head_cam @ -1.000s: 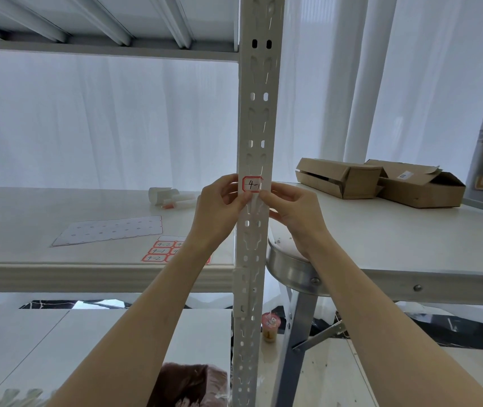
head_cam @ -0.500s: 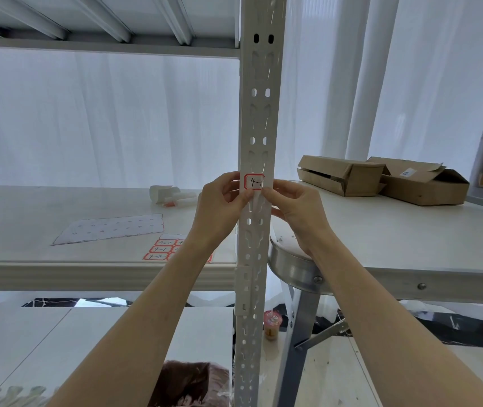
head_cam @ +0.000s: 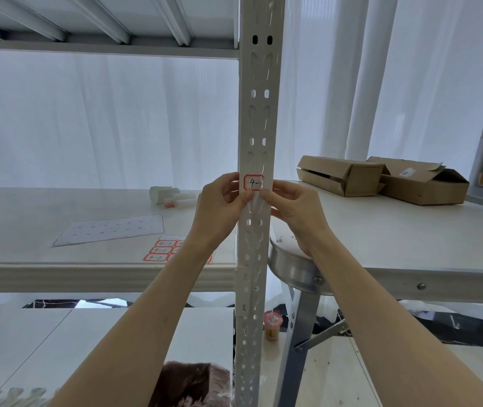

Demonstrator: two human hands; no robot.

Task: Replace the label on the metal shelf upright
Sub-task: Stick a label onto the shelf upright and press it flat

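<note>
backing sheet (head_cam: 111,230): white, stripped, flat on the tabletop (head_cam: 28,212), far left.
label sheet (head_cam: 161,251): red-bordered stickers with handwritten numbers, near the tabletop's front edge; its right part is hidden behind the left forearm.
left hand (head_cam: 219,207): fingers curled at the post's left edge, thumb tip pressed on the post face just under the sticker's lower left corner.
label (head_cam: 252,182): red-bordered rectangle stuck on the post face at hand height; long axis horizontal, across the post; writing upright, reading "4-", the rest lost at its right edge.
metal shelf upright (head_cam: 257,113): white slotted post, long axis vertical, cut off at top and bottom of the view.
right hand (head_cam: 296,210): thumb and forefinger pinched together at the sticker's lower right corner; whether they hold the corner itself is hard to make out.
cardboard boxes (head_cam: 343,174): two, lying flat on the right tabletop, well apart from the post.
</note>
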